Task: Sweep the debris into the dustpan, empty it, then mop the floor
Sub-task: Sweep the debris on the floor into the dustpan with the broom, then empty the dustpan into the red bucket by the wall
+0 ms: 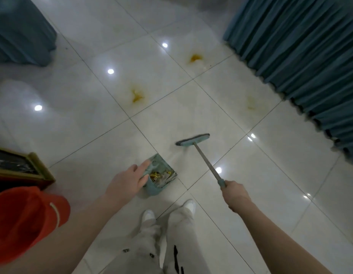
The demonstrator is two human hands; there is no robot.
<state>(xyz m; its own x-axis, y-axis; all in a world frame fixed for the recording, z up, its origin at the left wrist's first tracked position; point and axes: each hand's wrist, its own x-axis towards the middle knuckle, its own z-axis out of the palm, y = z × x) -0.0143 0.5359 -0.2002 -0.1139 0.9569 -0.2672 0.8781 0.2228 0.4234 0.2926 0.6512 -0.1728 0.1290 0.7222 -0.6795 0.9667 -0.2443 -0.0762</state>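
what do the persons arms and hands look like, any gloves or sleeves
The left hand and right hand are bare, with no gloves, rings or watch visible. Both arms are uncovered too, and no sleeve shows anywhere up to the frame edge.

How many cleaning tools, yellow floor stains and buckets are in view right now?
Cleaning tools: 2, the broom held by the right hand and the dustpan held by the left hand
Yellow stains: 3, far, middle and a faint one to the right
Red bucket: 1
Total: 6
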